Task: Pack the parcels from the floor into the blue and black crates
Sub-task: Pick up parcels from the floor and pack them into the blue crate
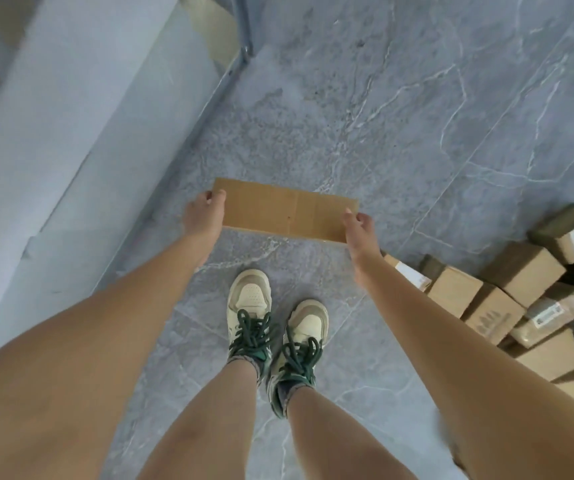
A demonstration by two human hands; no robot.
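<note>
Gripping a flat parcel [283, 210] lengthwise left-to-right, left hand [205, 216] and right hand [360, 230] fingers curled.

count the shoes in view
2, both on the person's feet on the grey floor: the left shoe just below the held box, and the right shoe beside it, slightly nearer the camera. None look hidden.
</note>
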